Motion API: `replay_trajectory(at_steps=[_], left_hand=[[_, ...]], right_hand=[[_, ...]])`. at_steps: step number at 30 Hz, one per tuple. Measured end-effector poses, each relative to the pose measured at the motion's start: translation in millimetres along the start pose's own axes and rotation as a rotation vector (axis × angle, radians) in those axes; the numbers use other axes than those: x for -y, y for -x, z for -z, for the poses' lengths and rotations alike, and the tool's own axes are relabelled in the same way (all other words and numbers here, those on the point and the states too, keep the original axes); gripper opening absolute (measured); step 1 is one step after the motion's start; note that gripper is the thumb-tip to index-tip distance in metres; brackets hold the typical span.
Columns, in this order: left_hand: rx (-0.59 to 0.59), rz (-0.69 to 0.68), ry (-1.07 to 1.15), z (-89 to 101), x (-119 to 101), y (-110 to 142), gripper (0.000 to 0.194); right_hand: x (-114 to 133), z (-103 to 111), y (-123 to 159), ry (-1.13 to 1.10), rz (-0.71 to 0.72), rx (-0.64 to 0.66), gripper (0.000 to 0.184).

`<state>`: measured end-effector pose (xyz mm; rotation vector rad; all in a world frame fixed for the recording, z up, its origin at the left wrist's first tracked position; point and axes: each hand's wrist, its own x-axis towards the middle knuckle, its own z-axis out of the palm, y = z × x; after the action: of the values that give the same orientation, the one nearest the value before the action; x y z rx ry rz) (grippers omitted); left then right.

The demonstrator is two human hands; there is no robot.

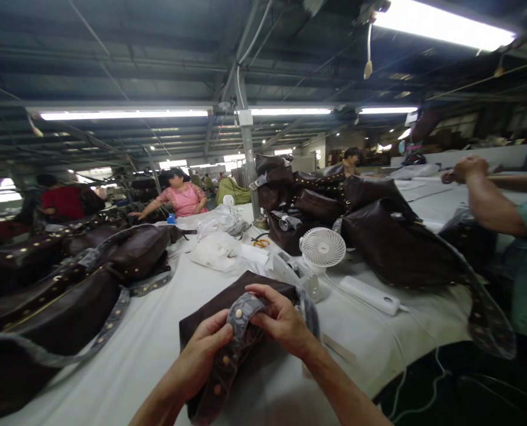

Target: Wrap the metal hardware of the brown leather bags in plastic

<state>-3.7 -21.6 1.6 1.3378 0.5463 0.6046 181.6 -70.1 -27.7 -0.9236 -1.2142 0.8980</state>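
A dark brown leather bag (210,307) lies on the white table (157,319) right in front of me. Its studded strap (237,337), wrapped in clear plastic, runs up between my hands. My left hand (205,352) is closed around the strap's lower part, thumb on top. My right hand (279,319) pinches the strap's upper bend, fingers curled over it.
Brown studded bags are piled at the left (68,278) and at the back right (379,231). A small white fan (322,249) and a white power strip (370,294) stand behind my hands. A co-worker's arm (485,195) reaches in at the right; other people sit farther back.
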Motion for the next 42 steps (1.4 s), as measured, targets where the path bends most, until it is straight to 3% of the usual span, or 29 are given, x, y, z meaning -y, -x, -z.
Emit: replay_trajectory(at_steps=[2,3,5,7,11,15,17,18,20,22,23,26,32,37,42], left_hand=[[-0.016,0.007,0.022,-1.0,1.3,-3.6,0.041],[-0.017,0.010,0.031,-1.8,2.7,-5.4,0.041],[-0.008,0.004,0.034,-4.5,6.5,-8.6,0.042],[-0.004,-0.011,0.012,-8.5,10.3,-10.8,0.041],[0.013,-0.025,-0.063,-15.9,12.3,-13.1,0.041],[-0.003,0.020,-0.083,-13.6,9.4,-11.9,0.046],[0.033,0.056,-0.081,-9.2,9.6,-7.9,0.048],[0.058,0.074,-0.090,-6.9,10.5,-4.6,0.048],[0.118,0.121,-0.152,-4.0,13.5,4.1,0.050],[0.211,0.179,-0.252,-4.7,17.1,13.3,0.049],[0.267,0.200,-0.300,-6.4,18.6,17.3,0.049],[0.403,0.220,-0.385,-14.8,20.9,24.5,0.048],[0.419,0.180,-0.458,-15.6,22.1,27.4,0.047],[0.386,0.263,-0.596,-2.2,31.0,26.9,0.040],[0.267,0.319,-0.565,8.3,35.7,20.6,0.038]], right_hand=[[-1.8,-0.1,3.4,-0.063,0.014,-0.108,0.053],[-2.5,-0.2,6.0,-0.053,0.040,-0.181,0.046],[-3.1,-1.4,13.1,0.093,0.116,-0.313,0.021],[-2.8,-5.9,22.3,0.323,0.201,-0.394,0.015],[-1.0,-26.5,40.7,0.631,0.301,-0.490,0.019],[2.6,-36.0,51.7,0.613,0.337,-0.409,0.030],[3.5,-22.2,58.4,0.598,0.298,-0.372,0.026],[2.3,-10.0,62.8,0.603,0.261,-0.412,0.024],[-5.0,21.4,72.6,0.621,0.149,-0.605,0.023],[-19.6,54.1,81.3,0.607,-0.060,-0.782,0.027],[-28.8,68.0,84.6,0.564,-0.192,-0.805,0.028],[-57.3,93.0,90.5,0.449,-0.434,-0.761,0.035],[-81.5,101.4,102.8,0.411,-0.474,-0.765,0.037],[-81.1,96.0,115.6,0.245,-0.462,-0.673,0.024],[-77.2,73.1,115.7,-0.053,-0.548,-0.545,0.031]])
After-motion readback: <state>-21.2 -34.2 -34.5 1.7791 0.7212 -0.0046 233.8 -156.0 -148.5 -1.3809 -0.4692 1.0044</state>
